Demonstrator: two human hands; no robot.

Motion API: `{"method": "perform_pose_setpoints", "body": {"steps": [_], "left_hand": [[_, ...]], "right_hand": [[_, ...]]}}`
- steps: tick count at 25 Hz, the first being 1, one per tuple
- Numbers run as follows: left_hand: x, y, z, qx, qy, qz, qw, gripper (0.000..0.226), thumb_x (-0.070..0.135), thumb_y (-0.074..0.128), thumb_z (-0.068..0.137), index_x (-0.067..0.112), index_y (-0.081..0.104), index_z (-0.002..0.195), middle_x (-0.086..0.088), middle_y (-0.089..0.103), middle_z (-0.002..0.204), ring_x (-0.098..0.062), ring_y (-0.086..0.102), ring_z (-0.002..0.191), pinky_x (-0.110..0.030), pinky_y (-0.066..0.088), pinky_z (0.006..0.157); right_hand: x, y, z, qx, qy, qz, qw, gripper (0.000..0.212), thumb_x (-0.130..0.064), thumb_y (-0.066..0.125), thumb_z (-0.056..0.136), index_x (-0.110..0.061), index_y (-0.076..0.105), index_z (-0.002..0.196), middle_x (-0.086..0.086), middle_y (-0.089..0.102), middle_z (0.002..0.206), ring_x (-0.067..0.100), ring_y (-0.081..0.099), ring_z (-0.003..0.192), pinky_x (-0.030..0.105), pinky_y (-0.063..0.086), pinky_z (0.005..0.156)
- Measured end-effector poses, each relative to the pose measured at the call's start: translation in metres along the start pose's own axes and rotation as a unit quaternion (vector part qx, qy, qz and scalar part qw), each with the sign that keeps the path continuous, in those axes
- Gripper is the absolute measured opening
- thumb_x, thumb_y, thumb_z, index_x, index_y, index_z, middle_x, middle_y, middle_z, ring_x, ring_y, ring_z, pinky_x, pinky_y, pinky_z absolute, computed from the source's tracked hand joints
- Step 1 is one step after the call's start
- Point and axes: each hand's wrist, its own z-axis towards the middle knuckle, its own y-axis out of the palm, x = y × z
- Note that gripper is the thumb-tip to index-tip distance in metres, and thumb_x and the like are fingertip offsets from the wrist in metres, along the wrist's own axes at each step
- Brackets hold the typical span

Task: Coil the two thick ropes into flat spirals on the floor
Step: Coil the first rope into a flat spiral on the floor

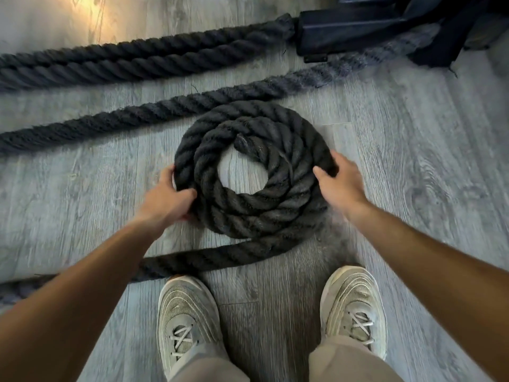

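A thick black rope lies in a flat spiral (248, 208) of about two turns on the grey wood floor, in the middle of the head view. Its tail (192, 260) runs out to the lower left, passing under my left forearm. My left hand (168, 197) grips the spiral's outer turn on the left side, fingers curled round it. My right hand (338, 180) holds the outer turn on the right side, thumb on top. A straight stretch of rope (137, 114) runs diagonally behind the spiral. A doubled stretch of rope (137, 59) lies farther back.
A black metal base (371, 28) stands at the top right, where the ropes lead. My two grey shoes (187, 321) stand just in front of the spiral. Bare floor extends to the right of the coil.
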Motion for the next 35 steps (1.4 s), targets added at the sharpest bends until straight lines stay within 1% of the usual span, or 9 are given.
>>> {"method": "perform_pose_setpoints", "body": {"steps": [5,9,11,14,18,22,25,30,35], "left_hand": [[-0.017,0.010,-0.011,0.079,0.012,0.033,0.996,0.039,0.063,0.058,0.083,0.028,0.052,0.097,-0.007,0.068,0.100,-0.026,0.068,0.085,-0.045,0.058,0.079],[0.001,0.001,0.017,0.165,0.041,0.052,0.984,0.043,0.054,0.061,0.092,0.016,0.052,0.072,-0.006,0.064,0.074,-0.027,0.062,0.072,-0.032,0.046,0.057],[0.006,-0.005,0.032,0.141,0.032,-0.035,0.989,0.025,0.038,0.072,0.091,0.017,0.059,0.094,-0.008,0.069,0.089,-0.024,0.067,0.078,-0.036,0.055,0.059],[0.015,-0.018,0.039,0.031,0.016,-0.124,0.992,0.071,0.015,0.072,0.093,0.043,0.037,0.148,-0.002,0.066,0.109,-0.017,0.073,0.080,-0.028,0.059,0.052],[0.019,-0.022,0.030,-0.033,0.042,-0.082,0.995,0.086,0.006,0.065,0.096,0.061,0.025,0.149,0.008,0.046,0.140,-0.016,0.069,0.094,-0.033,0.062,0.058],[-0.006,-0.003,-0.001,-0.052,0.042,-0.096,0.993,0.089,0.005,0.070,0.092,0.063,0.027,0.144,0.001,0.061,0.124,-0.023,0.076,0.081,-0.036,0.062,0.057],[-0.020,0.012,-0.015,-0.010,0.024,-0.100,0.995,0.079,0.021,0.088,0.077,0.049,0.040,0.132,-0.005,0.076,0.089,-0.023,0.077,0.072,-0.033,0.061,0.055],[0.000,0.000,0.026,0.112,0.050,-0.032,0.992,0.032,0.048,0.078,0.082,0.029,0.056,0.094,0.001,0.067,0.107,-0.010,0.065,0.084,-0.024,0.048,0.061],[0.027,-0.002,0.055,0.058,0.064,-0.017,0.996,0.056,0.033,0.068,0.094,0.038,0.044,0.144,0.006,0.060,0.114,-0.009,0.063,0.093,-0.036,0.055,0.085]], "right_hand": [[-0.027,-0.006,0.044,0.090,0.012,0.011,0.996,0.049,-0.052,0.080,0.076,-0.021,0.067,0.111,0.000,0.070,0.112,0.019,0.067,0.100,0.030,0.053,0.085],[-0.006,0.006,0.008,0.039,0.024,-0.030,0.998,0.059,-0.054,0.055,0.094,-0.041,0.040,0.149,0.009,0.038,0.149,0.033,0.043,0.133,0.036,0.049,0.089],[0.013,0.015,-0.026,0.019,0.043,-0.016,0.999,0.066,-0.051,0.048,0.098,-0.043,0.018,0.156,0.009,0.024,0.159,0.037,0.035,0.139,0.042,0.047,0.091],[0.033,0.026,-0.068,0.072,0.021,0.032,0.997,0.067,-0.042,0.056,0.097,-0.023,0.026,0.154,0.008,0.043,0.150,0.030,0.047,0.132,0.039,0.045,0.098],[0.030,0.017,-0.044,0.073,0.032,0.039,0.996,0.049,-0.036,0.060,0.096,-0.020,0.045,0.141,0.008,0.059,0.131,0.029,0.059,0.116,0.043,0.050,0.098],[0.004,0.000,0.020,0.028,0.026,0.017,0.999,0.047,-0.034,0.060,0.095,-0.028,0.054,0.141,0.004,0.059,0.134,0.024,0.060,0.116,0.032,0.049,0.097],[-0.020,-0.008,0.050,0.018,0.000,0.005,1.000,0.047,-0.032,0.062,0.095,-0.027,0.056,0.141,0.001,0.060,0.137,0.021,0.060,0.120,0.032,0.047,0.104],[-0.006,0.010,-0.003,0.106,0.055,0.063,0.991,0.058,-0.039,0.061,0.093,-0.021,0.043,0.146,0.009,0.051,0.140,0.028,0.053,0.123,0.036,0.047,0.094],[0.031,0.037,-0.081,0.097,0.052,0.046,0.993,0.066,-0.034,0.057,0.098,-0.021,0.026,0.155,0.012,0.035,0.148,0.032,0.045,0.129,0.032,0.034,0.090]]}}
